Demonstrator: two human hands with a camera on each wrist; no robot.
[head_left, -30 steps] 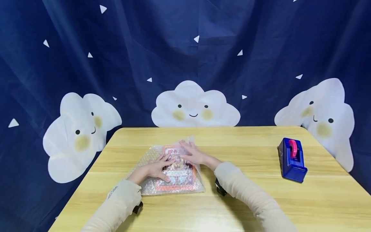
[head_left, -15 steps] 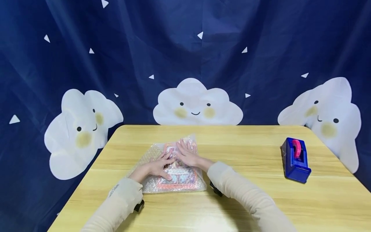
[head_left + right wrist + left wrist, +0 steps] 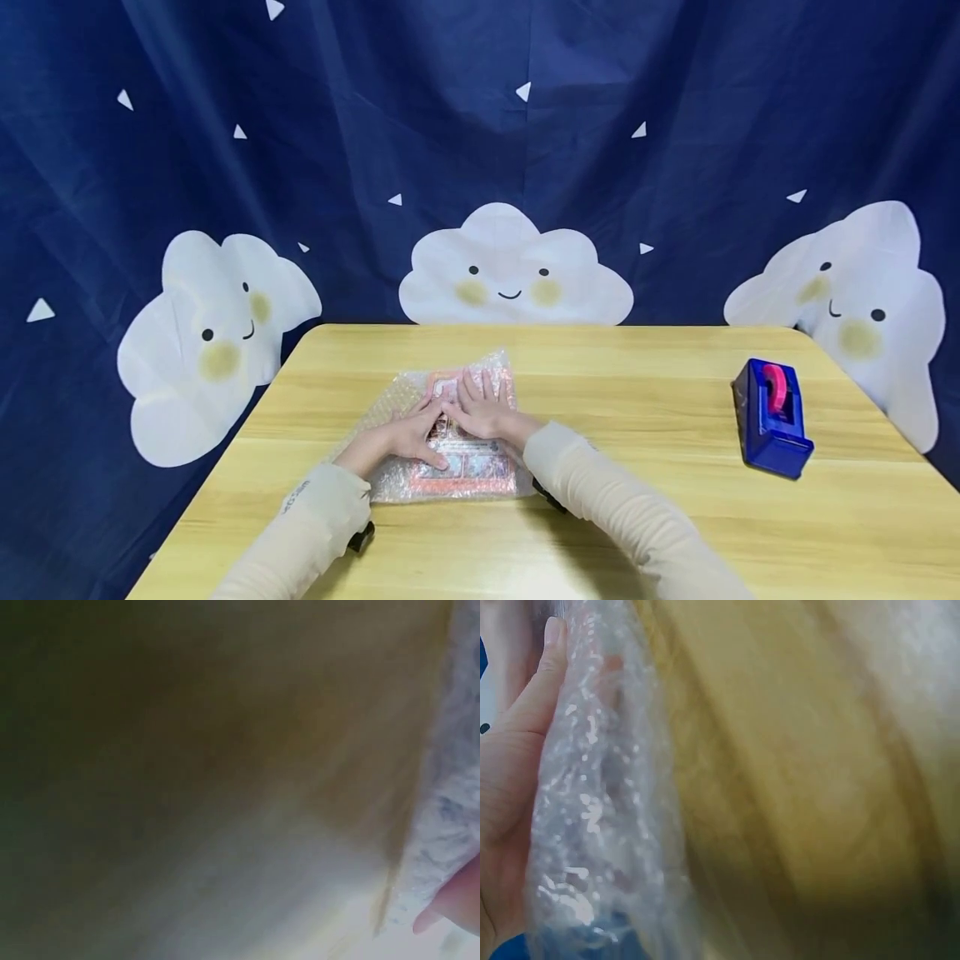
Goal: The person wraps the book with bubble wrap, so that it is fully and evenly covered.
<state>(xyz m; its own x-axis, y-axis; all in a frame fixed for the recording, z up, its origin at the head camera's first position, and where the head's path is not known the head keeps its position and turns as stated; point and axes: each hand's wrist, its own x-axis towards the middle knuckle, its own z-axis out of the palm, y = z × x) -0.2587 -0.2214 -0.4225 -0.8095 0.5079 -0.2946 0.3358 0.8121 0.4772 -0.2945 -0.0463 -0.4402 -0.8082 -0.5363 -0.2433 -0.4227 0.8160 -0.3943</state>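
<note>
A book with an orange-red printed cover (image 3: 461, 483) lies on the table under clear bubble wrap (image 3: 392, 483). My left hand (image 3: 408, 433) rests on the wrapped book with fingers spread, over its left side. Beside it, my right hand (image 3: 482, 414) lies flat on the wrap over the upper right part, fingers pointing away from me. The two hands meet near the middle of the cover. In the left wrist view the left thumb (image 3: 544, 682) lies along the wrap's crinkled edge (image 3: 600, 810). Only a fingertip (image 3: 457, 904) and a strip of wrap (image 3: 450, 817) show in the blurred right wrist view.
A blue tape dispenser (image 3: 772, 454) with a pink roll of tape (image 3: 776, 387) stands at the right of the wooden table (image 3: 637, 383). Behind the table hangs a dark blue curtain (image 3: 465, 100) with white clouds.
My right hand has slid left across the wrap, from the cover's upper right edge toward my left hand. The left hand stays nearly in place. The view has shifted slightly.
</note>
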